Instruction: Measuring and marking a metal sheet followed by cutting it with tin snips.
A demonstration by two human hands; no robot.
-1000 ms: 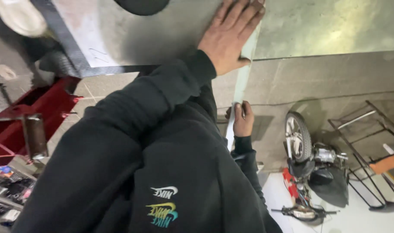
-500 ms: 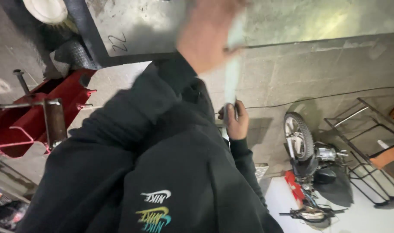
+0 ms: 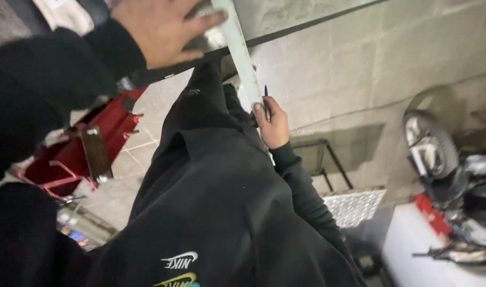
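Observation:
My left hand point(image 3: 160, 29) lies at the top, fingers spread, pressing on the upper part of a long pale green straightedge point(image 3: 242, 58) where it crosses the edge of a grey metal sheet point(image 3: 285, 16). My right hand point(image 3: 272, 125) is at the strip's lower end. Its thumb rests against the strip and its fingers are closed around a thin dark pen point(image 3: 266, 98) that points upward beside it. My black hooded top point(image 3: 211, 202) fills the middle of the view and hides whatever is below the hands.
A red metal frame point(image 3: 88, 151) stands at the left on the tiled floor point(image 3: 147, 133). A motorcycle point(image 3: 439, 154) is parked at the right above a white platform point(image 3: 413, 250). A ribbed metal plate point(image 3: 354, 204) and a black frame point(image 3: 328, 157) sit by the wall.
My left hand has gone from lying flat on the metal sheet to pressing on the pale strip. The view has swung, and my right hand with the pen now touches the strip's lower end.

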